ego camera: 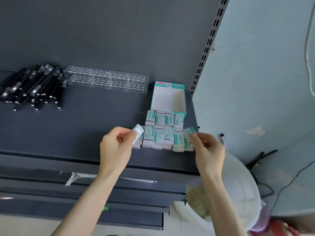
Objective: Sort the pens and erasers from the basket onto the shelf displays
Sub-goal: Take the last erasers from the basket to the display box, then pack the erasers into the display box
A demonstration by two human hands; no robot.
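Several white erasers in teal sleeves (162,132) lie in two rows on the dark shelf (85,130), just in front of an empty teal-and-white display box (168,97). My left hand (117,147) pinches the eraser (138,133) at the left end of the near row. At the right end, my right hand (208,149) grips another eraser (188,137), tilted. A heap of black pens (34,86) lies at the far left of the shelf, beside an empty clear acrylic pen holder (107,79) full of holes.
The shelf's right post with slots (209,43) borders a pale wall. A white basket (242,189) stands below right, under my right forearm. Lower shelf edges (85,198) with a plastic strip jut out beneath. Cables hang on the right.
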